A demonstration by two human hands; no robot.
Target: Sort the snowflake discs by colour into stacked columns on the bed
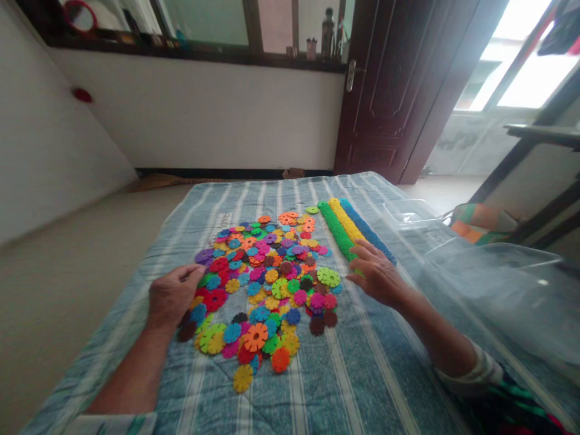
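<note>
A loose pile of flower-shaped plastic discs [256, 337] in many colours covers the middle of the striped cloth [357, 386]. My left hand [172, 297] rests at the pile's left edge, just below a purple disc [203, 257]. Its fingers are pressed together, and whatever they pinch is hidden. To the right of the pile lie three long rows of stacked discs, side by side: a green row [336, 232], a yellow row [347, 220] and a blue row [367, 229]. Over their near ends is my right hand [377, 275], fingers apart, covering part of the rows.
A clear plastic lid or shallow tray [412, 212] and a larger clear plastic container [498, 290] sit on the right. Beyond the cloth stand a white wall [217, 115] and a dark red door [389, 72]. A bottle [327, 33] stands on the ledge.
</note>
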